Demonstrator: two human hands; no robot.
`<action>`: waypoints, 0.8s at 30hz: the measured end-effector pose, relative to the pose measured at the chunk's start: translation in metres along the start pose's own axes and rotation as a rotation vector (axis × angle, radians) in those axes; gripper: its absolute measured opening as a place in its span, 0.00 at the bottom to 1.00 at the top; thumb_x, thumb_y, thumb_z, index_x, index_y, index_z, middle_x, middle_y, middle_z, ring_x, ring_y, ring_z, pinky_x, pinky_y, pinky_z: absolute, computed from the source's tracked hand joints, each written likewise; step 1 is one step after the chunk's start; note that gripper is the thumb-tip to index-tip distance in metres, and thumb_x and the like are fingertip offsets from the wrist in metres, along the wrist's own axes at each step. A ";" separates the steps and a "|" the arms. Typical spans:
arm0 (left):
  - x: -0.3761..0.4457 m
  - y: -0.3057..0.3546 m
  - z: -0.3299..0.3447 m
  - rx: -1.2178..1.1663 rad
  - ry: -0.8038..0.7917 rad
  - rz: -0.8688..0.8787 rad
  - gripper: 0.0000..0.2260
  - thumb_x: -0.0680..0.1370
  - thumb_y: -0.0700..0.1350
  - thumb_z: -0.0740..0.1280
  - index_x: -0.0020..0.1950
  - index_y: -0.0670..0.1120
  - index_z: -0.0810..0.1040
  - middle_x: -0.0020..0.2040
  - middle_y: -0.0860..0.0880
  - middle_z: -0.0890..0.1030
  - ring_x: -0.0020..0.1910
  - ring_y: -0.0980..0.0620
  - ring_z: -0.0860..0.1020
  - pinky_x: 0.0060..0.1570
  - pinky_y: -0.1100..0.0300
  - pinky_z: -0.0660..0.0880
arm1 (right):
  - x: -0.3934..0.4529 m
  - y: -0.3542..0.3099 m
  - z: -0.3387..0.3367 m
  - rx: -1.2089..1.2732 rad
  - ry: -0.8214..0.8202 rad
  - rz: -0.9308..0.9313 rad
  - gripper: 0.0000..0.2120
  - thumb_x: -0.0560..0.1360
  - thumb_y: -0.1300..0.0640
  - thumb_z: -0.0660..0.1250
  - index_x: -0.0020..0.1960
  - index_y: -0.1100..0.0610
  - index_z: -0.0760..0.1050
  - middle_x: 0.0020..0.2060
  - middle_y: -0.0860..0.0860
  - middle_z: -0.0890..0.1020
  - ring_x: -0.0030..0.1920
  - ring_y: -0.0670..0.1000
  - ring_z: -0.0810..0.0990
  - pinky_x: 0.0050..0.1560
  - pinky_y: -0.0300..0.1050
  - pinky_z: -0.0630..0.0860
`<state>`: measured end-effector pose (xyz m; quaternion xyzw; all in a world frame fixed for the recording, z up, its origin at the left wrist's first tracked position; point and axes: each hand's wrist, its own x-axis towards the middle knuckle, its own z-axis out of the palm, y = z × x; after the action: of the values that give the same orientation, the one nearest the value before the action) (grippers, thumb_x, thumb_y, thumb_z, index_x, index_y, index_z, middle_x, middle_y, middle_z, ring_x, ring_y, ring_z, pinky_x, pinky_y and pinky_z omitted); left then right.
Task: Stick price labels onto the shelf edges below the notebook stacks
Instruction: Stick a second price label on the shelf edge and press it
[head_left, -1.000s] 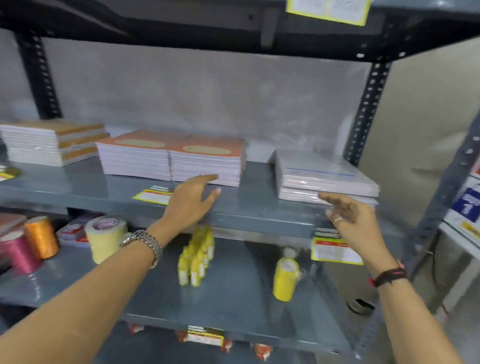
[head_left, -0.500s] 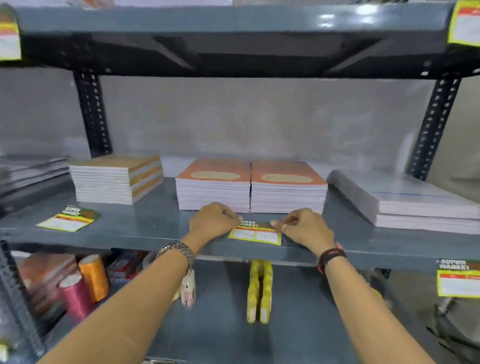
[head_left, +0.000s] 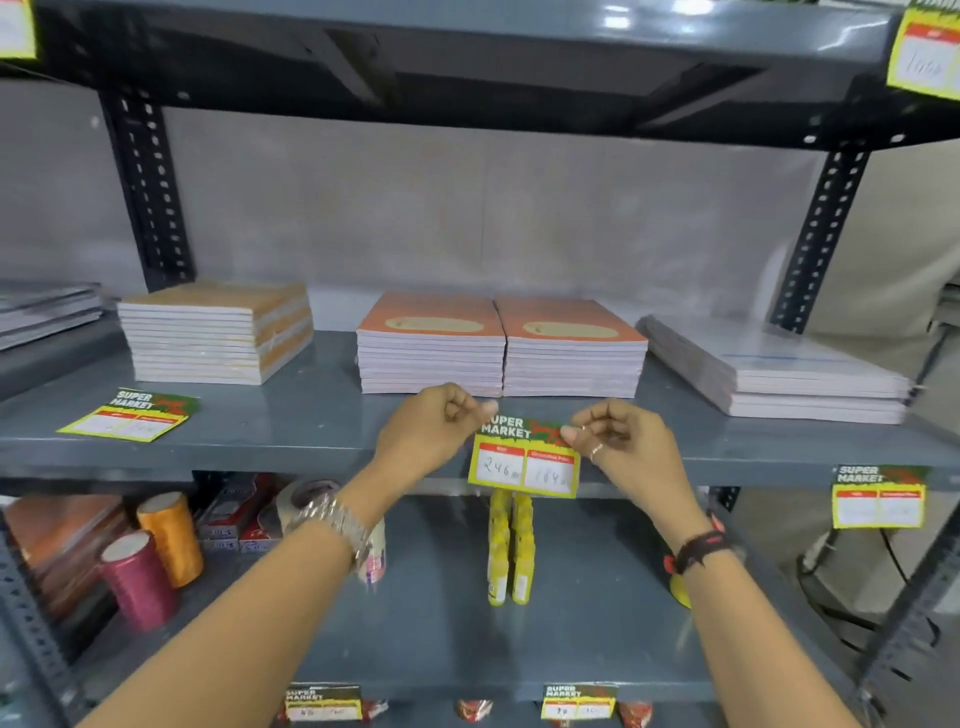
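Observation:
A yellow and green price label (head_left: 523, 462) hangs over the front edge of the grey middle shelf (head_left: 311, 447), below two orange notebook stacks (head_left: 498, 348). My left hand (head_left: 431, 431) pinches the label's top left corner and my right hand (head_left: 618, 441) pinches its top right corner. Another label (head_left: 130, 415) lies flat on the shelf in front of the tan notebook stack (head_left: 215, 332). A third label (head_left: 879, 496) hangs on the shelf edge below the white notebook stack (head_left: 774, 374).
The lower shelf holds an orange thread spool (head_left: 171, 538), a pink spool (head_left: 137, 579), small boxes (head_left: 234, 519) and yellow bottles (head_left: 509, 545). Labels (head_left: 579, 701) hang on the lower shelf's edge. Black slotted uprights (head_left: 145, 192) stand at the back.
Both hands came together on the label in front of the orange stacks. It lay flat on the shelf top and now hangs down over the front edge. The view shifted left.

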<state>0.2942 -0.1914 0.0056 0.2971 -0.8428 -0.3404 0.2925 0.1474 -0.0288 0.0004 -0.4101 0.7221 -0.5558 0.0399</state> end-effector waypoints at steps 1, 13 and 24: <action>-0.016 0.000 0.001 0.080 0.038 0.023 0.13 0.72 0.62 0.65 0.39 0.54 0.75 0.37 0.57 0.79 0.38 0.57 0.76 0.39 0.57 0.72 | -0.010 0.003 -0.001 -0.034 0.010 -0.039 0.04 0.68 0.56 0.74 0.39 0.52 0.80 0.32 0.48 0.82 0.34 0.42 0.78 0.36 0.30 0.73; -0.042 -0.017 0.014 0.365 0.280 0.203 0.10 0.73 0.58 0.66 0.38 0.54 0.74 0.39 0.56 0.76 0.43 0.56 0.72 0.29 0.66 0.63 | -0.025 0.020 0.025 -0.232 0.105 -0.127 0.02 0.68 0.54 0.73 0.40 0.50 0.82 0.37 0.48 0.82 0.45 0.45 0.75 0.41 0.32 0.68; -0.041 -0.026 0.019 0.423 0.343 0.258 0.11 0.73 0.59 0.66 0.39 0.53 0.76 0.39 0.56 0.76 0.42 0.57 0.72 0.30 0.70 0.61 | -0.023 0.023 0.029 -0.255 0.142 -0.153 0.02 0.69 0.54 0.73 0.39 0.51 0.81 0.36 0.48 0.83 0.40 0.40 0.71 0.38 0.29 0.65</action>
<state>0.3156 -0.1706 -0.0371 0.2949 -0.8640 -0.0622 0.4034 0.1648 -0.0354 -0.0389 -0.4254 0.7544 -0.4885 -0.1061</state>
